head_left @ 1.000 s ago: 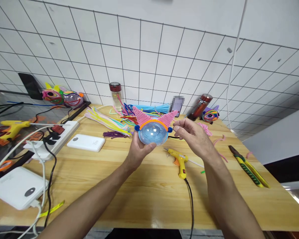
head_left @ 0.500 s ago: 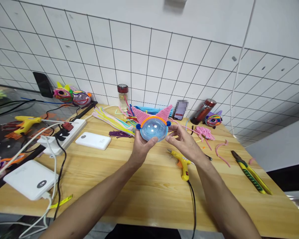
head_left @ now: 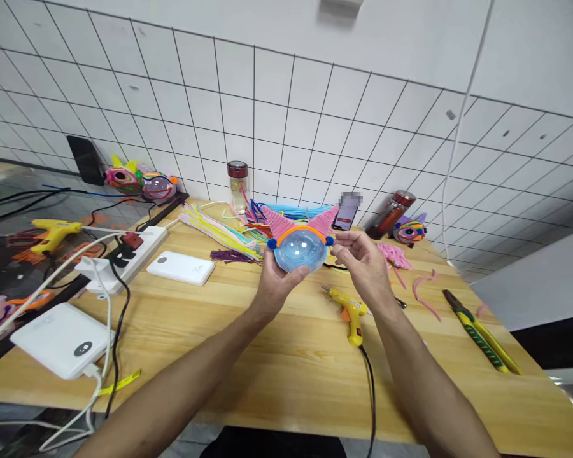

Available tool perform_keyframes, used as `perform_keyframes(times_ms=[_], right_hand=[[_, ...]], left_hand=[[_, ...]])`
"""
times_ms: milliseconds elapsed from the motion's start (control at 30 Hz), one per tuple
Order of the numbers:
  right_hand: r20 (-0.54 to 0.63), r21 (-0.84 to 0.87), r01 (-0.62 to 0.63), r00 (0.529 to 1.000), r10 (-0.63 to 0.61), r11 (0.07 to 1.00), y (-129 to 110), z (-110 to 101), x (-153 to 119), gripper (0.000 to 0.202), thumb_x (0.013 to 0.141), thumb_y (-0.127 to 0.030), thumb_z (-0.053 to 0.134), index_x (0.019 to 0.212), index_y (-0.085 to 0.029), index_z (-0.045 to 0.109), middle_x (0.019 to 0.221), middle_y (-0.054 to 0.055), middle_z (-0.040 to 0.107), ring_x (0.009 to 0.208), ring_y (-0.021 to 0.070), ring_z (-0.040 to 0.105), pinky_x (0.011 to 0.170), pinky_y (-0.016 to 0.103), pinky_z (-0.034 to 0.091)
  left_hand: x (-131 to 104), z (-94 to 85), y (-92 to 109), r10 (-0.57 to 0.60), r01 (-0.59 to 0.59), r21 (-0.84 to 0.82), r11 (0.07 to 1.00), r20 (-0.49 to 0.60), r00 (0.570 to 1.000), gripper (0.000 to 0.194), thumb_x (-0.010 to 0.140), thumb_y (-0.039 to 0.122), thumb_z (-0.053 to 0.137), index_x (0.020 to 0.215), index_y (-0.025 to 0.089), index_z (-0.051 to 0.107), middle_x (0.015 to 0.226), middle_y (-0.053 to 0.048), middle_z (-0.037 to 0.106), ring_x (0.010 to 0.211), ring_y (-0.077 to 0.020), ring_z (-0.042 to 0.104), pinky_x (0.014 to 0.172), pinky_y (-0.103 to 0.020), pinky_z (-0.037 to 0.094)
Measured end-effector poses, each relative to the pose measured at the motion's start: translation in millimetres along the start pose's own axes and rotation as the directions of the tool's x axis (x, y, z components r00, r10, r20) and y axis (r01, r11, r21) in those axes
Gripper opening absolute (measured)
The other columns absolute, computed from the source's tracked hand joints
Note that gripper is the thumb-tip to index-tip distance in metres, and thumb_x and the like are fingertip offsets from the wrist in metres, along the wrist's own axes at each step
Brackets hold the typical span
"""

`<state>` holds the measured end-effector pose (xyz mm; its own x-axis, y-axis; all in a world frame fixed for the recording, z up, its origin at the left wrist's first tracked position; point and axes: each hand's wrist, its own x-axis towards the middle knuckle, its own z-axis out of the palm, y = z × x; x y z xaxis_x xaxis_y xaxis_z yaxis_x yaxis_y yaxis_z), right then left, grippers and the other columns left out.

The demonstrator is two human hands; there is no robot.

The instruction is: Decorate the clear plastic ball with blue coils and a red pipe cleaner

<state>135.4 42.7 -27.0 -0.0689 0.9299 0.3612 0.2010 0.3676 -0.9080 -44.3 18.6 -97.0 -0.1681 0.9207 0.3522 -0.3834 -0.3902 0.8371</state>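
Head view: left hand (head_left: pixel 277 286) clasps the pink-eared globe (head_left: pixel 300 249) from below; right hand (head_left: pixel 363 266) half-curls beside it, hold unclear from here.

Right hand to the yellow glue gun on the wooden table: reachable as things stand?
Probably yes: the glue gun lies close to the right hand, its handle uncovered. The left hand holds the clear ball; whether the right hand grips the nearby blue pom-pom is unclear.

Bare left grip (head_left: pixel 275 284), bare right grip (head_left: pixel 367 270), bare tapering forearms (head_left: pixel 205 366), plain black clothing (head_left: pixel 272 443) below
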Motion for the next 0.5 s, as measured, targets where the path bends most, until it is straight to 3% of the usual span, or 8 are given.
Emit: perform_keyframes(times_ms=[200, 300, 400, 500], right_hand=[[0.003, 0.002, -0.016, 1.0, 0.016, 1.0, 8, 3, 4, 0.035, 0.083, -0.045, 0.075, 0.109, -0.023, 0.068, 0.106, 0.007, 0.076, 0.094, 0.0215, 0.071, 0.077, 0.036, 0.06], [-0.021, -0.084, 0.011, 1.0, -0.013, 0.996, -1, 2, 2, 0.032, 0.085, -0.043, 0.071, 0.109, -0.022, 0.067, 0.106, 0.008, 0.077, 0.093, 0.0223, 0.072, 0.075, 0.036, 0.06], [-0.028, -0.382, 0.159, 0.983, -0.183, 0.911, -38, -4, -21, 0.02, 0.092, -0.037, 0.066, 0.106, -0.023, 0.067, 0.103, 0.008, 0.078, 0.09, 0.0231, 0.074, 0.078, 0.039, 0.061], [0.248, -0.581, 0.393, 0.92, -0.305, 0.712, -90, -16, -68, 0.009, 0.101, -0.027, 0.059, 0.102, -0.027, 0.067, 0.097, 0.004, 0.078, 0.087, 0.023, 0.075, 0.077, 0.037, 0.06]], left_hand=[[0, -1.0, -2, 0.007, -0.007, 0.017, 1.0, -0.001, 1.0, 0.079, 0.073, 0.055, 0.092, 0.131, 0.024, 0.048, 0.138, -0.013, 0.067, 0.129, -0.0292, 0.067, 0.113, -0.043, 0.052], [0, -0.6, -1, 0.02, -0.02, 0.015, 1.0, 0.0, 1.0, 0.077, 0.074, 0.053, 0.092, 0.13, 0.024, 0.048, 0.137, -0.012, 0.067, 0.127, -0.0289, 0.068, 0.113, -0.043, 0.052], [0, -0.7, -1, 0.018, -0.018, 0.012, 1.0, -0.002, 1.0, 0.074, 0.075, 0.053, 0.092, 0.128, 0.024, 0.048, 0.134, -0.012, 0.069, 0.126, -0.0293, 0.068, 0.111, -0.044, 0.053], [-1, -2.1, -2, 0.004, -0.003, 0.022, 1.0, -0.013, 1.0, 0.074, 0.075, 0.054, 0.091, 0.128, 0.024, 0.048, 0.13, -0.012, 0.07, 0.126, -0.0298, 0.069, 0.111, -0.044, 0.054]])
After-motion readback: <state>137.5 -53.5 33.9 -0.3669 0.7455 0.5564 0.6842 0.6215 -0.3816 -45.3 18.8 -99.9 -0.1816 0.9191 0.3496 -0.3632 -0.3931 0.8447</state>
